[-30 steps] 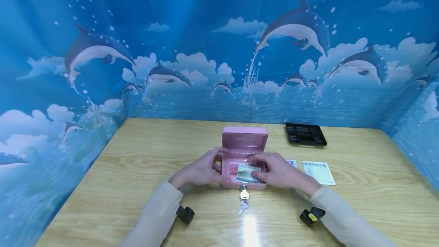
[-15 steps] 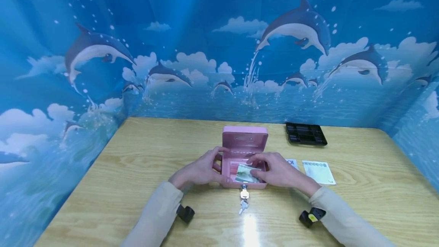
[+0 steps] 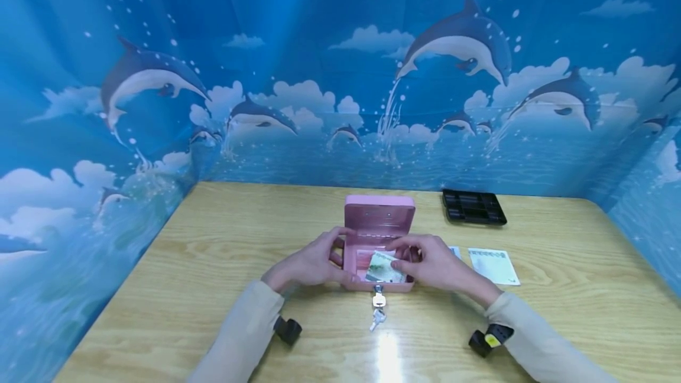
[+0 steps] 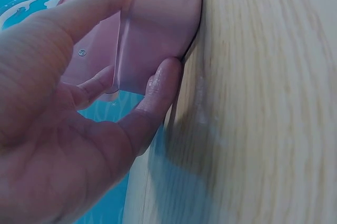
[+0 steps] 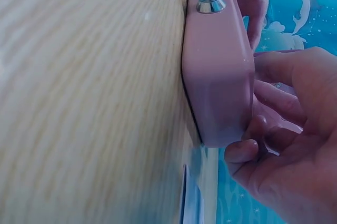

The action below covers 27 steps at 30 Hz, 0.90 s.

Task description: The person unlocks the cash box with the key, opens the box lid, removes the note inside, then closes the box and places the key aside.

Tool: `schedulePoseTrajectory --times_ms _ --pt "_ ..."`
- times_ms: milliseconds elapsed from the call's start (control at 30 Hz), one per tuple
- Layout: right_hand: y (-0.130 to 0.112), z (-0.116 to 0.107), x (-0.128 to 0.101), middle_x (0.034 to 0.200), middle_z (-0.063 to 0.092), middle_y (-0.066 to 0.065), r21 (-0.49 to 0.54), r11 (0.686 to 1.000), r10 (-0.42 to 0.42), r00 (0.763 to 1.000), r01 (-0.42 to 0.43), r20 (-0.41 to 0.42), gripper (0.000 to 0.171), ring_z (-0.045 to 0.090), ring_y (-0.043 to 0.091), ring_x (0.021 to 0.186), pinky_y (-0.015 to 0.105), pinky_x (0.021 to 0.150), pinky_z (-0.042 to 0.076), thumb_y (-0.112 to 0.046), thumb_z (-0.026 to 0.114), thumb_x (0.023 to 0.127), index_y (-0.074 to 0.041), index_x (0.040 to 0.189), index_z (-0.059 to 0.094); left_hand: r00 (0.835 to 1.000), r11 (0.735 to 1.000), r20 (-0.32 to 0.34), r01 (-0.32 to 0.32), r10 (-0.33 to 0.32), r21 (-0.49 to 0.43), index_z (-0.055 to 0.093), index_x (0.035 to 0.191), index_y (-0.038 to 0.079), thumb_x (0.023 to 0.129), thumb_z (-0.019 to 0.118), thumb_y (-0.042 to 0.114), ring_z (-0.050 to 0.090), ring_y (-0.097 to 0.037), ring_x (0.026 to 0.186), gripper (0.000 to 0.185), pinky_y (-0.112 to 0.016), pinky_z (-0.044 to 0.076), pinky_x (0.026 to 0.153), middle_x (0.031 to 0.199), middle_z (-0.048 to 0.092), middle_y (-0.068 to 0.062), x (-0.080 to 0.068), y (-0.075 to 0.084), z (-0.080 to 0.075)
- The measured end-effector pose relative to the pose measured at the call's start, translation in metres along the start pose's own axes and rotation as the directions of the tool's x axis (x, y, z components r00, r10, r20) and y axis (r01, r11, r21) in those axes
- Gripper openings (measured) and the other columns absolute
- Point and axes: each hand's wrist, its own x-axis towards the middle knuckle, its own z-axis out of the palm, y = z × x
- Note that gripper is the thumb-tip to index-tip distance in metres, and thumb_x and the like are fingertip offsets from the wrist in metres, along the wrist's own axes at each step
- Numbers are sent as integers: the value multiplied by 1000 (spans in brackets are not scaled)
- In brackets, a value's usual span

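The pink cash box stood open near the table's front edge, keys hanging from its lock. The left hand gripped its left wall. The right hand pinched a banknote inside it.

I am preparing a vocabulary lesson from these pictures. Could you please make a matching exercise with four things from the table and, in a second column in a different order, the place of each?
Things:
1. pink cash box
2. keys
3. black tray
4. loose banknote

Places:
A. flat on the table, right of the box
B. far right part of the table, near the backdrop
C. between the left hand and the right hand, lid up
D. hanging from the lock at the box's front

Pairs: 1-C, 2-D, 3-B, 4-A
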Motion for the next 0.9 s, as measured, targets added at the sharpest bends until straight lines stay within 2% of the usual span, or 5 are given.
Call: schedulePoseTrajectory --times_ms 233,533,700,900 --pt "0 1 -3 81 59 -3 -36 999 -6 1000 6 -16 28 50 10 65 23 54 45 -18 77 89 -16 118 74 1000 999 -3 6 -6 -34 36 154 22 77 89 14 63 -22 109 93 -38 59 91 137 55 -13 -1 1 1" --pt "-1 2 -8 94 67 -8 -83 982 -174 983 169 -65 26 56 6 73 22 59 50 -14 77 89 -21 114 73 1000 1000 -11 18 -18 -9 36 154 23 78 89 19 62 -22 110 94 -38 58 93 138 55 -11 -1 1 0" --pt "-1 2 -9 94 68 -8 -125 977 -183 980 172 -84 34 55 6 75 21 60 49 -13 76 89 -18 123 71 1000 1000 -8 24 -24 -7 35 155 24 78 90 22 62 -21 110 94 -39 57 95 139 55 -10 -1 1 0" --pt "-1 2 -11 115 72 1 -145 977 -171 982 158 -84 29 51 8 73 21 59 46 -16 76 90 -21 119 75 1000 1000 -8 23 -23 -10 35 155 24 78 89 21 62 -21 110 94 -38 57 94 139 55 -10 -1 1 0"
